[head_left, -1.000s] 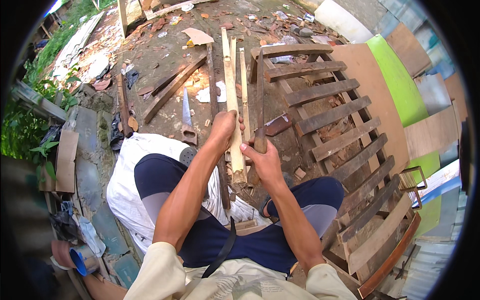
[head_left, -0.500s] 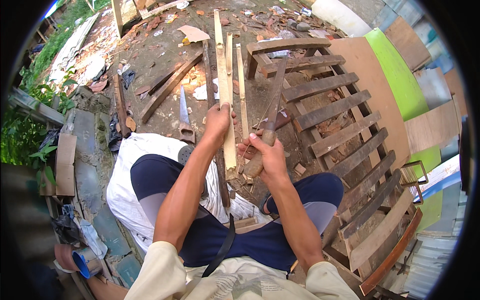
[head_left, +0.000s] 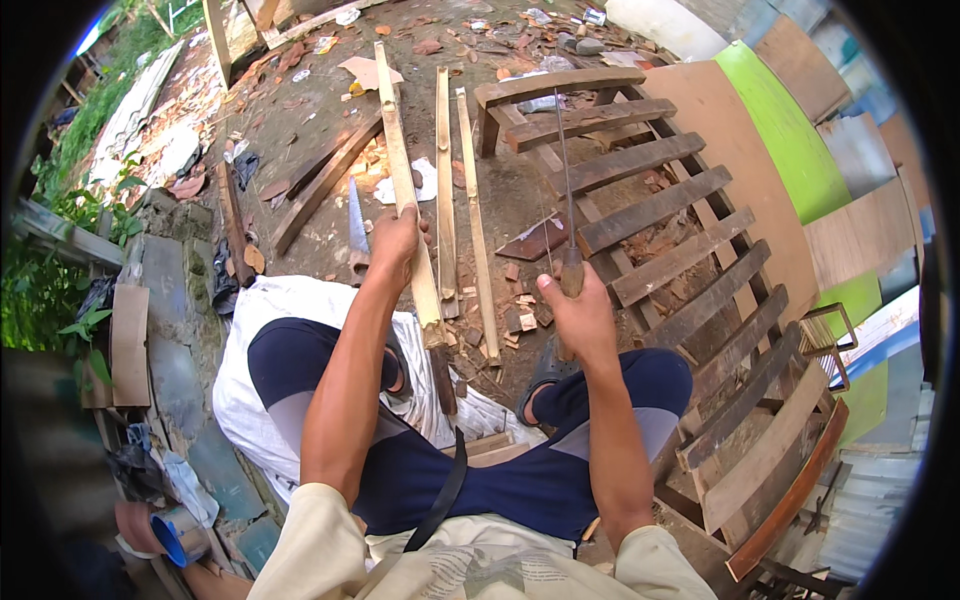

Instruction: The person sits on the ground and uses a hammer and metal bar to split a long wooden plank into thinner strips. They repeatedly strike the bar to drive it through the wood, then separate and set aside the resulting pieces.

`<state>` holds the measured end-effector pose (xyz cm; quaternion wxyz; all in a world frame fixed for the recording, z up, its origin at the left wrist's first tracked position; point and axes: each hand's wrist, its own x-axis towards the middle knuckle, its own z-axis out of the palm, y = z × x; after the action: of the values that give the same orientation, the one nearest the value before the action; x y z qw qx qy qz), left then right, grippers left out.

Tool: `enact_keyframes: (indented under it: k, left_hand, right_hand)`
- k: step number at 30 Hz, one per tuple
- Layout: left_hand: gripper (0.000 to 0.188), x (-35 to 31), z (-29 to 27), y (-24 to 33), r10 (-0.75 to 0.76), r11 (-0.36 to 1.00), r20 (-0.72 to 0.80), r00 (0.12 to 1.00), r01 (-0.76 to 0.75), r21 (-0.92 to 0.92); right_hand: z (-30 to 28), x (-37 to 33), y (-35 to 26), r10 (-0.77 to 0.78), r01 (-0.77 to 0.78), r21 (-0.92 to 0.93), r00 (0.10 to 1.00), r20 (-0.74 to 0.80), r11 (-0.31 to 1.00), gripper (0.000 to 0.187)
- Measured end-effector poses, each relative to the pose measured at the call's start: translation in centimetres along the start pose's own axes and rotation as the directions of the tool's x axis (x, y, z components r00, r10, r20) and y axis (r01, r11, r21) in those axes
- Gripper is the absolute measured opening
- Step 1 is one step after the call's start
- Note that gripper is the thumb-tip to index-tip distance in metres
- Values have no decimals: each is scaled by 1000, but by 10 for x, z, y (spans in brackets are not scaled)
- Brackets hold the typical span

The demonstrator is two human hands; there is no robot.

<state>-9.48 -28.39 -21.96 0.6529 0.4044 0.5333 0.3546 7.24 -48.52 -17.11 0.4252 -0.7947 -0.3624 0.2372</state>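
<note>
My left hand (head_left: pixel 398 247) is closed around a long split bamboo strip (head_left: pixel 424 290), which slants away from me over a dark stick (head_left: pixel 442 380). In my right hand (head_left: pixel 584 315) is the wooden handle of a long machete (head_left: pixel 566 185). Its blade points away from me and shows nearly edge-on, apart from the strip. A thin sliver (head_left: pixel 548 240) rises near my right thumb; whether I pinch it I cannot tell. Two more bamboo strips, one wider (head_left: pixel 445 215) and one narrow (head_left: pixel 476 225), lie on the ground between my hands.
A slatted wooden frame (head_left: pixel 655 177) stretches along my right. Left of the held strip lie a handsaw (head_left: pixel 357 222) and wooden beams (head_left: pixel 325 190). White sacking (head_left: pixel 290 300) spreads under my left leg. Small wood offcuts (head_left: pixel 520 318) litter the ground before my right foot.
The machete has swung right, away from the bamboo, and its blade has turned edge-on. My left hand has shifted left with the strip, leaving a wider gap to the other strips.
</note>
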Motion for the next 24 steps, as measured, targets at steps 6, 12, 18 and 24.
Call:
enact_keyframes:
  k: [6, 12, 18, 24]
  left_hand:
    - [28, -22, 17, -10, -26, 988, 97, 995, 11, 156]
    - [30, -32, 37, -9, -82, 974, 278, 957, 18, 227]
    - [29, -59, 56, 4, -40, 993, 383, 923, -7, 120]
    - [29, -58, 74, 1, 105, 992, 441, 891, -122, 11]
  right_hand:
    - [24, 3, 17, 82, -108, 351, 993, 89, 930, 28]
    - [14, 8, 0, 239, -218, 790, 967, 93, 573, 23]
    - [9, -2, -7, 191, -223, 721, 973, 127, 656, 29]
    - [32, -19, -13, 43, -243, 617, 946, 320, 748, 34]
